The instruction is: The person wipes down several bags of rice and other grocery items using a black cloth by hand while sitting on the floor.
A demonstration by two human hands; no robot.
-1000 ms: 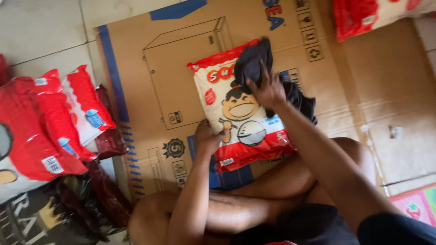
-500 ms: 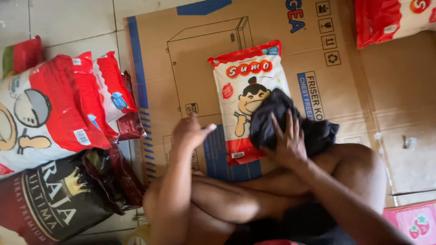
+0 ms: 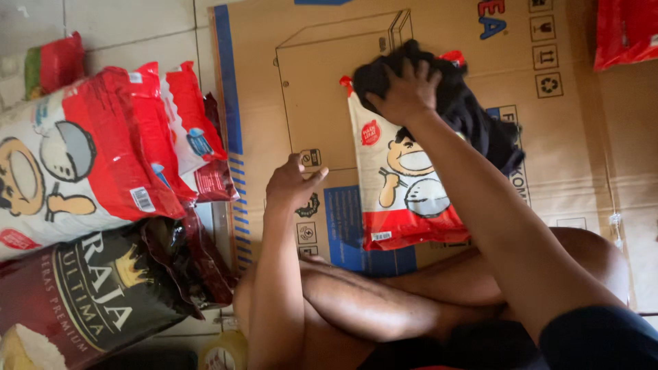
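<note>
A red and white rice sack (image 3: 404, 192) with a cartoon figure lies flat on a large flattened cardboard box (image 3: 274, 89) on the floor. My right hand (image 3: 406, 90) presses a dark cloth (image 3: 473, 116) onto the sack's far end, fingers spread over the cloth. My left hand (image 3: 291, 181) hovers just left of the sack over the cardboard, empty, with fingers loosely apart. My crossed bare legs (image 3: 384, 301) sit at the near edge of the sack.
Several more rice sacks are piled at the left: red and white ones (image 3: 103, 151) and a dark maroon one (image 3: 96, 294). Another red sack (image 3: 627, 31) lies at the top right. Tiled floor (image 3: 123, 27) shows beyond the cardboard.
My right hand has slid the dark cloth from the sack's near end up to its far end. My left hand stays lifted beside the sack.
</note>
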